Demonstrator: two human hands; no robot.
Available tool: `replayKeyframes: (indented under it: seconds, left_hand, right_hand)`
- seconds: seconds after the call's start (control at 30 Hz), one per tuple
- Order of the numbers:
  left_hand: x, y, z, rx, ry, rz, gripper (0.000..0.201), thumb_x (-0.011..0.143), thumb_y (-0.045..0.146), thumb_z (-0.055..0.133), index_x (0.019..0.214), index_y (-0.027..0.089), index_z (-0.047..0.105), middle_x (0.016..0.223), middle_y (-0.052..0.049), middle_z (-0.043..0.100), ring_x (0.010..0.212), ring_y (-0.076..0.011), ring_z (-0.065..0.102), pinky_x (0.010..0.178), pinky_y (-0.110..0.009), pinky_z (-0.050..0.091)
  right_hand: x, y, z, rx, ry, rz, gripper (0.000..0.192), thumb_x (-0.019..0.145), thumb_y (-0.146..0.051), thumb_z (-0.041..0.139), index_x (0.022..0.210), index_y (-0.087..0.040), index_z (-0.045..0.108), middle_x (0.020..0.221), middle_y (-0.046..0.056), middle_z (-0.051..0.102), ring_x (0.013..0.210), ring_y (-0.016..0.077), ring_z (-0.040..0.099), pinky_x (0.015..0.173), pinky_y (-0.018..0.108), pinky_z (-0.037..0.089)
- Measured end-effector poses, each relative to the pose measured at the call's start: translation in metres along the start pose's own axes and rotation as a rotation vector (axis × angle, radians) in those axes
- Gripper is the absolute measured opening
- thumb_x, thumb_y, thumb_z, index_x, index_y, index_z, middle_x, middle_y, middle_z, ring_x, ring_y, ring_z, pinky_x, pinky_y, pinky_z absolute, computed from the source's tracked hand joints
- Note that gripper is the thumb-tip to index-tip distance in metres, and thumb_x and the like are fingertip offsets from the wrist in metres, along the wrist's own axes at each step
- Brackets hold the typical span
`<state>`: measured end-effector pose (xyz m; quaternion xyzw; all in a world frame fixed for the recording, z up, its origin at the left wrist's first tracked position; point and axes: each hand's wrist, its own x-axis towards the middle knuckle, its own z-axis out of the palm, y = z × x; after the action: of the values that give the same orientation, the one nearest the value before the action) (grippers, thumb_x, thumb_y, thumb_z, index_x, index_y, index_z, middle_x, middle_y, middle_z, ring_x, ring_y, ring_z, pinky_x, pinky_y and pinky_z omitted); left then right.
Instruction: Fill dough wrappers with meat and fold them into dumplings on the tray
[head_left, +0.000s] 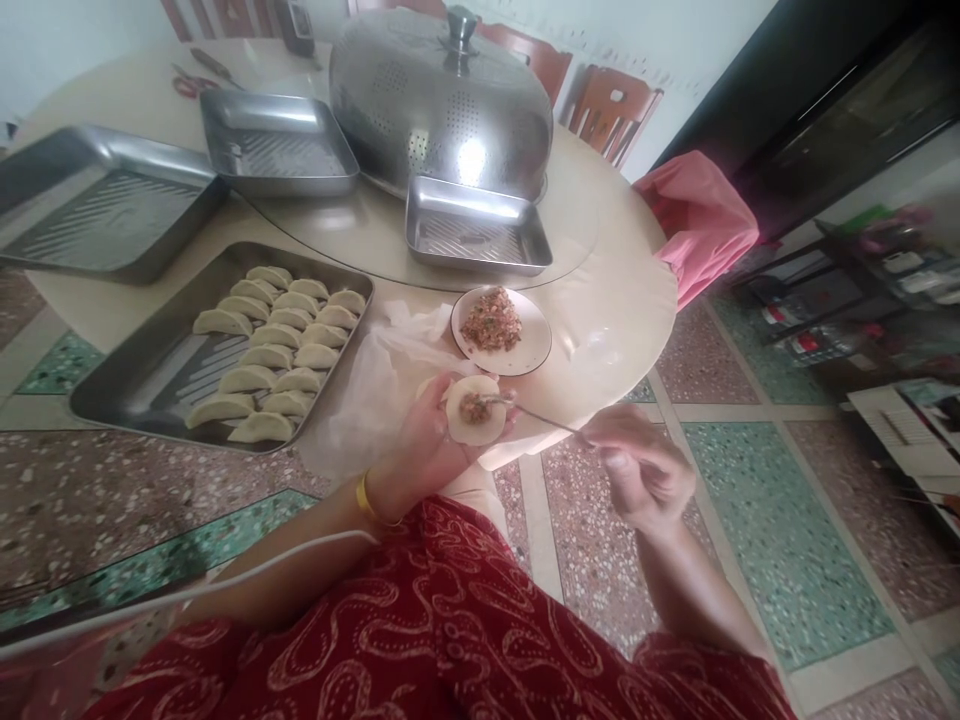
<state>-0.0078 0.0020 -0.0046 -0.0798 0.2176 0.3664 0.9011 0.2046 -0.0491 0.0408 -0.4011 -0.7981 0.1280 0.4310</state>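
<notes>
The left hand (pixel 420 440) lies open, palm up, and carries a round dumpling wrapper (pixel 475 409) with a little filling on it. The right hand (pixel 645 470) pinches a spoon (pixel 540 415) whose tip touches that filling. Just behind, on the table (pixel 615 300), stands a plate of minced filling (pixel 501 330); to the left is a tray of folded dumplings (pixel 150 385).

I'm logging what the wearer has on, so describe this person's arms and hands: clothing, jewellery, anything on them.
Both forearms are bare, with no sleeves reaching them and no gloves. The left hand has a thin yellow band around its wrist. The right hand shows no ring, watch or bracelet. A thin white cable runs along the left forearm. Below the arms is red cloth with a pale swirling pattern.
</notes>
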Motion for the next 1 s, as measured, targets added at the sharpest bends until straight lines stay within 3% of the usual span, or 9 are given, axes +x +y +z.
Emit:
replayKeyframes:
  seconds: [0.17,0.23,0.33,0.53,0.63,0.73,0.8,0.9,1.0]
  left_hand:
    - [0.0,0.001,-0.003,0.025,0.049,-0.008,0.046,0.094,0.045,0.042,0.119,0.011,0.059,0.117,-0.021,0.065,0.106,-0.0339,0.065,0.09,-0.051,0.055]
    - [0.0,0.0,-0.002,0.041,0.094,-0.006,0.047,0.095,0.046,0.042,0.122,0.01,0.058,0.119,-0.021,0.065,0.108,-0.0343,0.065,0.089,-0.05,0.056]
    - [0.0,-0.002,0.002,0.024,0.102,0.024,0.045,0.097,0.043,0.04,0.12,0.009,0.059,0.12,-0.021,0.065,0.112,-0.0321,0.064,0.092,-0.044,0.056]
    - [0.003,-0.005,0.013,0.083,0.069,0.035,0.045,0.101,0.039,0.033,0.11,0.01,0.065,0.109,-0.016,0.071,0.115,-0.0288,0.064,0.098,-0.041,0.054]
    - [0.005,-0.008,0.017,0.12,0.041,0.055,0.036,0.099,0.033,0.04,0.11,0.012,0.066,0.11,-0.013,0.072,0.116,-0.027,0.064,0.099,-0.037,0.054]
    - [0.007,-0.012,0.019,0.131,0.062,0.047,0.031,0.094,0.026,0.049,0.116,0.011,0.064,0.113,-0.013,0.071,0.114,-0.0271,0.065,0.095,-0.035,0.056]
    - [0.008,-0.014,0.021,0.13,0.087,-0.001,0.034,0.092,0.024,0.053,0.121,0.01,0.062,0.113,-0.014,0.071,0.111,-0.0274,0.066,0.092,-0.034,0.058]
    - [0.007,-0.016,0.024,0.113,0.103,-0.044,0.037,0.092,0.024,0.053,0.123,0.007,0.06,0.113,-0.014,0.072,0.108,-0.0264,0.068,0.088,-0.032,0.059]
    - [0.004,-0.016,0.025,0.123,0.087,-0.044,0.036,0.095,0.028,0.048,0.12,0.006,0.062,0.113,-0.015,0.071,0.109,-0.0264,0.067,0.085,-0.032,0.06]
  right_hand:
    - [-0.009,0.032,0.006,-0.257,0.124,0.0,0.022,0.092,-0.026,0.058,0.107,-0.04,0.068,0.083,-0.002,0.075,0.075,0.0201,0.068,0.062,0.038,0.054]
    - [-0.014,0.051,0.016,-0.341,0.076,0.032,0.016,0.093,-0.026,0.057,0.099,-0.035,0.07,0.086,-0.001,0.076,0.078,0.0208,0.067,0.067,0.04,0.055]
    - [-0.02,0.072,0.031,-0.402,-0.026,0.024,0.018,0.094,-0.023,0.055,0.102,-0.028,0.07,0.095,0.003,0.076,0.086,0.0224,0.065,0.074,0.041,0.053]
    - [-0.029,0.08,0.045,-0.496,-0.198,0.009,0.031,0.093,-0.016,0.051,0.12,-0.024,0.065,0.107,0.008,0.073,0.099,0.0238,0.061,0.086,0.04,0.05]
    - [-0.032,0.084,0.034,-0.508,-0.19,0.004,0.043,0.088,-0.01,0.05,0.128,-0.024,0.058,0.114,0.007,0.069,0.106,0.0251,0.059,0.089,0.042,0.049]
    - [-0.026,0.099,0.01,-0.575,-0.001,0.091,0.049,0.087,-0.006,0.044,0.13,-0.028,0.055,0.109,0.006,0.069,0.108,0.0255,0.059,0.085,0.041,0.051]
    - [-0.017,0.114,-0.007,-0.7,0.122,0.186,0.044,0.092,-0.011,0.038,0.128,-0.029,0.056,0.109,0.006,0.068,0.111,0.0251,0.06,0.09,0.044,0.049]
    - [-0.003,0.138,-0.025,-0.838,0.091,0.259,0.038,0.099,-0.023,0.03,0.125,-0.024,0.056,0.114,0.007,0.069,0.127,0.026,0.053,0.111,0.052,0.034]
    - [0.002,0.156,-0.028,-0.86,-0.013,0.291,0.042,0.102,-0.033,0.023,0.12,-0.022,0.06,0.118,0.006,0.069,0.135,0.0262,0.046,0.117,0.055,0.024]
